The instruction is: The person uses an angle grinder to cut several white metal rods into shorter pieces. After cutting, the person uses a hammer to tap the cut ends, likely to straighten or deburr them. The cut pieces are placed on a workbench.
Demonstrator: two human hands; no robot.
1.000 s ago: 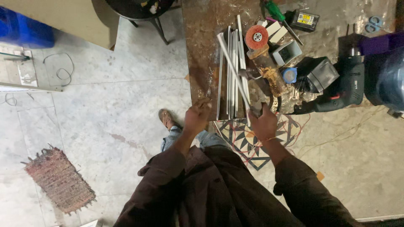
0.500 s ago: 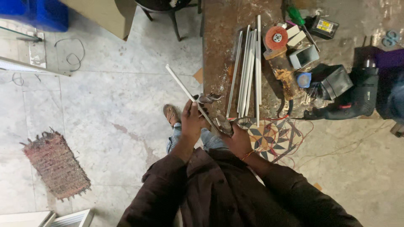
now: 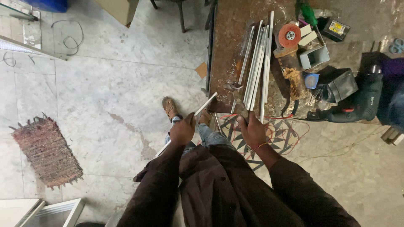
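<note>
Seen from above, the person stands at the near edge of a rusty metal workbench (image 3: 227, 46) with both arms in dark sleeves reaching forward. The left hand (image 3: 183, 131) is closed around a short white strip (image 3: 198, 112), which slants from lower left to upper right; its upper end lies just beside the bench's near corner and its lower end pokes out below the hand. The right hand (image 3: 252, 129) is wrapped around what looks like a hammer (image 3: 238, 101), its metal head at the bench edge, though the handle is mostly hidden by the fingers. A bundle of long white strips (image 3: 257, 63) lies lengthwise on the bench just beyond that hand. To the right of the bundle sit an angle grinder (image 3: 290, 54) with an orange disc and a dark power drill (image 3: 357, 105). A woven mat (image 3: 46, 151) lies on the marble floor, well apart to the left.
</note>
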